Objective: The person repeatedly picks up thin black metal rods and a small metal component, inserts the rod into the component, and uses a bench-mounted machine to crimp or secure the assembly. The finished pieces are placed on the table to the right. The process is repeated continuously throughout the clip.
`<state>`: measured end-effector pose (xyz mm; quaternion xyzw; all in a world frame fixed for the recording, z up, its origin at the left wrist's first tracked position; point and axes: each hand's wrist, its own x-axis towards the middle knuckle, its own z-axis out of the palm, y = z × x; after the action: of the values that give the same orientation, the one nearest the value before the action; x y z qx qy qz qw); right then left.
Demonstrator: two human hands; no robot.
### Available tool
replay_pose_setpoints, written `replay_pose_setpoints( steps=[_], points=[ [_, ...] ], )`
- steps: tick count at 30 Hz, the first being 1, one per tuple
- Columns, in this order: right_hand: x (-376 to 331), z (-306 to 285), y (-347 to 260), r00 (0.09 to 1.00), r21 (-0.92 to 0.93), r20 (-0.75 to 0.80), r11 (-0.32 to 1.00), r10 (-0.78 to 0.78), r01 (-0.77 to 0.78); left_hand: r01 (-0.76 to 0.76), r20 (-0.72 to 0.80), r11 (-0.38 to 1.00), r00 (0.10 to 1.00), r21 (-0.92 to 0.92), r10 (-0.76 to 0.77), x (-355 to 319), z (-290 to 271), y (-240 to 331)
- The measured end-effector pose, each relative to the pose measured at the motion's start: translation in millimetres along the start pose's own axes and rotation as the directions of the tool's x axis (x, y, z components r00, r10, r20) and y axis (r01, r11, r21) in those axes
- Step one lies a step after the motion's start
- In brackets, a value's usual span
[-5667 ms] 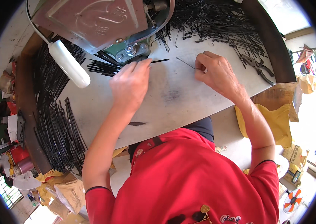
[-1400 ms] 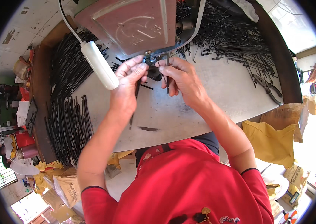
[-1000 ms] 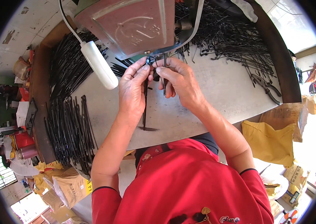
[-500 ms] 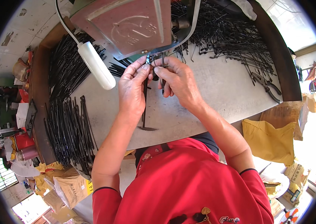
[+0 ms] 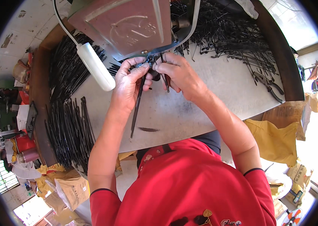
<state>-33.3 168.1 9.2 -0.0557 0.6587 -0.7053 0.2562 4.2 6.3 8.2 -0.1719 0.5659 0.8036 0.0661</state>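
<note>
Left hand, upper centre of frame: thumb and forefinger pinched shut on the upper end of a long black rod, other fingers loosely curled. Rod slants down and slightly left from the grip, lower tip over the metal tabletop, just left of a dark smudge. Right hand, just right of it: thumb and forefinger closed together, other fingers curled around a thin dark rod that sticks out above and below the hand. Fingertips of both hands nearly meet under the pinkish machine cover, top centre. Can't tell if the rod ends touch each other or the machine; fingers and shadow hide it.

White lamp upper left, near left hand. Black rod pile upper left, rod bundle below it at left, tangled rods upper right. Pliers right side, jaws toward upper left. Yellow sack lower right, beyond tabletop edge.
</note>
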Motion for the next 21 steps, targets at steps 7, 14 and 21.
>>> replay_pose_setpoints(
  steps=[7,14,21],
  points=[
    [-6,-3,-4,0.998,0.076,0.048,0.997,0.032,-0.035,-0.039,-0.005,0.999,0.999,-0.001,0.039,-17,5,-7],
    [-10,8,16,0.995,0.173,0.072,0.984,-0.066,0.053,0.023,-0.008,0.997,1.000,0.068,-0.022,-56,13,-15],
    [-19,3,3,0.992,0.007,0.120,1.000,-0.031,0.030,-0.302,0.036,0.779,0.940,0.550,0.339,-67,6,-34]
  ],
)
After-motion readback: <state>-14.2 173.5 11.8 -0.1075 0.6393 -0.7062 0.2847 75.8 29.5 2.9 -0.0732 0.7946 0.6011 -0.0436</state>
